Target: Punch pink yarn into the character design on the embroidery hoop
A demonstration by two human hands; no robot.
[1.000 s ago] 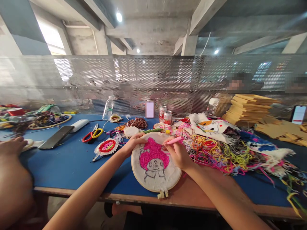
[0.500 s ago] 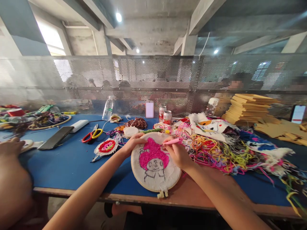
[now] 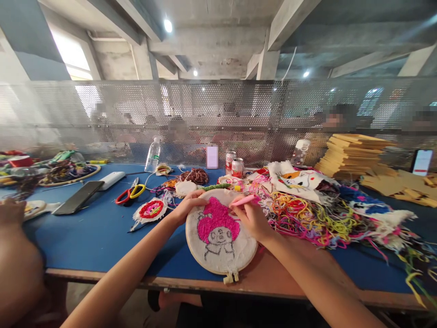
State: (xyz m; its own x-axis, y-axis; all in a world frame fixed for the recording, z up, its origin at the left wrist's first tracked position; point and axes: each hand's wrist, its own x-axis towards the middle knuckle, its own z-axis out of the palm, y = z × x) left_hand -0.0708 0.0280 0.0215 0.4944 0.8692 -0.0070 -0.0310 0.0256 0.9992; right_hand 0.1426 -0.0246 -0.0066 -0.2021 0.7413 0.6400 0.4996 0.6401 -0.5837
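Observation:
A round embroidery hoop [image 3: 209,266] with white cloth tilts up at the table's front edge, its screw clamp at the bottom. Bright pink stitching [image 3: 217,218] fills the hood of a character outlined in dark lines. My left hand [image 3: 188,206] grips the hoop's upper left rim, thumb on the front and some fingers hidden behind. In my right hand [image 3: 251,218] is a pink punch needle pen [image 3: 245,200], pinched between thumb and fingers. Its tip points at the upper right edge of the stitching; whether it pierces the cloth I cannot tell.
Red and yellow scissors [image 3: 131,192], a round stitched patch [image 3: 150,209] and a dark phone [image 3: 78,197] lie left. Tangled yarn [image 3: 300,214] heaps up on the right, before stacked yellow-brown pieces [image 3: 351,155]. Two cans [image 3: 236,167] stand behind. Another person's arm [image 3: 17,255] reaches in at far left.
The pink pen has tilted slightly flatter and shifted a little left with my right hand. My left hand keeps its hold. The other person's hand at far left has moved.

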